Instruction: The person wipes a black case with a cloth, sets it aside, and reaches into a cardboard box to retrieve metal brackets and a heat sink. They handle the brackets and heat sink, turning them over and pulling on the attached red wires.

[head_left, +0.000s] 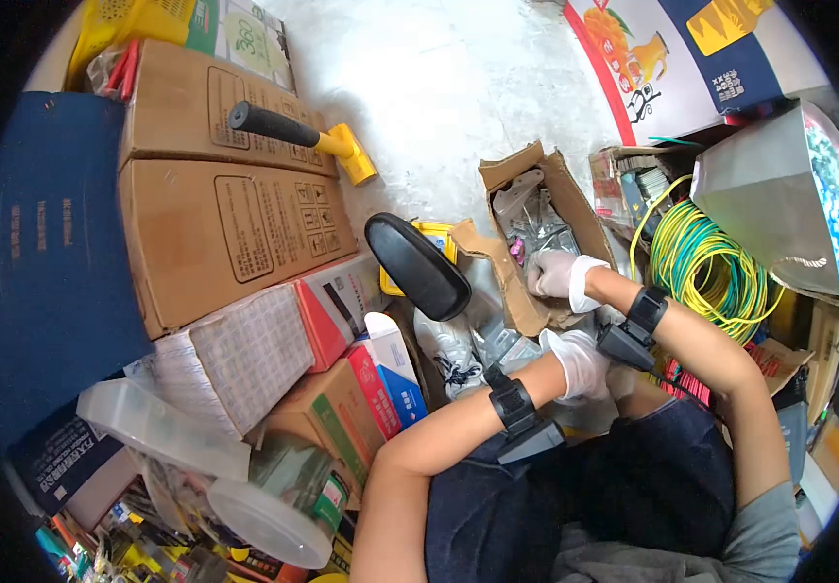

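My right hand (553, 274), in a white glove, reaches into an open cardboard box (582, 199) at its near end. Its fingers are curled closed; what they hold, if anything, is hidden. Clear plastic packets (541, 228) with grey contents fill the box, with a small pink item (516, 250) beside the fingers. Below the box is my left hand (580, 367), also gloved in white, close to my knee. Its fingers are turned away and cannot be made out. Near it, more clear plastic packaging (507, 345) lies by a white shoe (448, 350).
A black padded object (417, 265) stands left of the box. A yellow-headed hammer (308, 138) rests on large brown cartons (235, 238). Coiled yellow-green wire (711, 267) and a grey bag (764, 199) crowd the right. Plastic containers (278, 505) sit at lower left.
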The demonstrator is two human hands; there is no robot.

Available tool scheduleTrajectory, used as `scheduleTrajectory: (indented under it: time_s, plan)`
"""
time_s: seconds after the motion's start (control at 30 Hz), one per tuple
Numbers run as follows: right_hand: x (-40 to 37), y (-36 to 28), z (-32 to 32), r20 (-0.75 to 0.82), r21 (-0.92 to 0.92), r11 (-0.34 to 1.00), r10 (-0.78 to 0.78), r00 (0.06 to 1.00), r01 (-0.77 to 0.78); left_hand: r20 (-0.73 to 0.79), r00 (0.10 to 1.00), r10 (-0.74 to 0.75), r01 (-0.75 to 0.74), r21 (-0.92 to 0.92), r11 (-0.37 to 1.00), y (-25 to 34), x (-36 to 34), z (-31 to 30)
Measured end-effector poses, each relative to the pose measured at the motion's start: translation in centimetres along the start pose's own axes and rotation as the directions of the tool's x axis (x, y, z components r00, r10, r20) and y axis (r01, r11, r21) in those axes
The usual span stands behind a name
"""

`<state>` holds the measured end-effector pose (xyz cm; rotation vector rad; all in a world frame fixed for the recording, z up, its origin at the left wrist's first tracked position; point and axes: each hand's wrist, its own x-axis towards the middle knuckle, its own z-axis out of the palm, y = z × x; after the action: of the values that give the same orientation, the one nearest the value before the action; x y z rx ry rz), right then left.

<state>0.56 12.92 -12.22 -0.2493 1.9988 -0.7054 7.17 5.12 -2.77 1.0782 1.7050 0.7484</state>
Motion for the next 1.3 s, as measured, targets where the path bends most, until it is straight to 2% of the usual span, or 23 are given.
scheduleTrajectory:
  time_s: [0.07, 0.13, 0.17, 0.27, 0.4, 0.43, 0.47, 0.5, 0.53, 0.57, 0.63, 0.67, 0.7, 0.73, 0.77, 0.83, 0.9, 0.93, 0.97, 1.07, 1.1, 1.17, 1.3]
  plan:
    - [-0.3, -0.1, -0.6, 0.052, 0.062, 0.997, 0.038, 0.998, -0.041, -0.021, 1.0, 0.022, -0.022, 0.02, 1.0, -0.2, -0.6, -1.0]
    - [-0.9, -0.9, -1.1, -0.081, 0.201, 0.979, 0.053, 0.995, -0.036, -0.03, 0.999, -0.012, 0.007, -0.173, 0.985, 0.3, -1.8, -3.1]
    - [-0.8, -1.3, -1.8, -0.082, 0.129, 0.99, 0.064, 0.995, -0.053, 0.118, 0.971, -0.207, 0.218, -0.084, 0.972, 1.3, -2.7, -4.9]
    - [-1.5, -1.5, -2.6, -0.265, 0.302, 0.95, 0.16, 0.951, -0.076, 0.113, 0.968, -0.222, 0.234, -0.1, 0.967, 1.1, -4.6, -7.1]
    - [-1.0, -1.3, -3.0, -0.099, 0.498, 0.85, 0.252, 0.963, -0.172, -0.089, 0.949, -0.304, 0.282, -0.197, 0.939, 1.9, -9.6, -10.9]
    - [-1.0, -0.9, -2.7, -0.148, 0.521, 0.847, 0.211, 0.966, -0.105, -0.08, 0.899, -0.432, 0.418, -0.145, 0.897, 2.3, -10.9, -12.2]
    - [-1.0, -0.7, -2.5, -0.198, 0.542, 0.84, 0.17, 0.965, -0.037, -0.162, 0.827, -0.539, 0.49, -0.264, 0.831, 3.7, -12.4, -13.4]
    - [-1.2, -0.9, -2.3, -0.198, 0.546, 0.837, 0.17, 0.965, -0.036, -0.329, 0.747, -0.577, 0.458, -0.375, 0.806, 3.9, -13.6, -13.4]
    - [-1.3, -1.0, -2.2, -0.167, 0.554, 0.831, 0.176, 0.97, -0.055, -0.401, 0.614, -0.68, 0.377, -0.608, 0.699, 4.1, -14.5, -13.4]
    - [-1.5, -1.2, -2.1, -0.137, 0.56, 0.826, 0.18, 0.974, -0.074, -0.592, 0.41, -0.694, 0.396, -0.57, 0.72, 4.2, -14.5, -13.2]
    - [-2.6, -2.7, -2.2, -0.098, 0.608, 0.783, 0.239, 0.966, -0.132, -0.82, 0.103, -0.563, 0.136, -0.549, 0.825, 3.5, -14.0, -13.5]
    - [-2.7, -2.6, -2.3, -0.099, 0.608, 0.783, 0.239, 0.966, -0.131, -0.897, 0.044, -0.439, 0.095, -0.434, 0.896, 2.8, -14.1, -14.0]
    - [-2.8, -2.4, -2.3, -0.075, 0.628, 0.769, 0.21, 0.975, -0.117, -0.926, -0.052, -0.375, 0.376, -0.366, 0.851, 1.4, -14.2, -13.8]
    - [-2.9, -2.0, -2.3, -0.053, 0.647, 0.756, 0.181, 0.982, -0.104, -0.951, -0.123, -0.282, 0.626, -0.295, 0.722, -0.2, -14.2, -13.4]
    - [-2.7, -1.5, -2.4, -0.015, 0.612, 0.779, 0.179, 0.984, -0.132, -0.955, -0.143, -0.262, 0.726, -0.281, 0.628, -1.5, -14.2, -13.0]
    - [-3.3, -1.6, -2.8, 0.021, 0.534, 0.839, 0.117, 0.993, -0.11, -0.905, -0.074, -0.419, 0.832, -0.288, 0.474, -3.7, -14.6, -12.2]
    - [-4.5, -2.7, -3.4, 0.019, 0.327, 0.943, 0.065, 0.998, -0.067, -0.892, 0.027, -0.45, 0.82, -0.238, 0.521, -6.7, -14.7, -10.7]
    - [-4.7, -2.8, -3.4, 0.022, 0.327, 0.942, 0.065, 0.998, -0.068, -0.888, 0.06, -0.457, 0.816, -0.22, 0.534, -7.8, -14.5, -10.1]
    - [-4.9, -2.8, -3.4, 0.036, 0.396, 0.917, 0.039, 0.999, -0.05, -0.92, 0.029, -0.391, 0.856, -0.179, 0.485, -8.3, -14.1, -9.1]
    - [-5.5, -3.1, -3.9, 0.017, 0.51, 0.86, 0.015, 1.0, -0.022, -0.918, 0.047, -0.394, 0.847, -0.172, 0.502, -6.8, -13.5, -10.0]
    - [-5.5, -3.2, -4.0, -0.017, 0.555, 0.832, 0.016, 1.0, -0.004, -0.956, 0.057, -0.287, 0.834, -0.113, 0.54, -6.5, -13.3, -10.3]
    - [-5.3, -2.7, -4.0, -0.046, 0.641, 0.766, -0.026, 0.999, 0.05, -0.977, 0.039, -0.209, 0.828, -0.086, 0.555, -5.2, -12.6, -10.7]
    - [-6.8, -3.8, -4.8, -0.132, 0.749, 0.655, -0.002, 0.991, 0.101, -0.994, 0.081, -0.07, 0.672, 0.003, 0.741, -4.8, -11.0, -10.7]
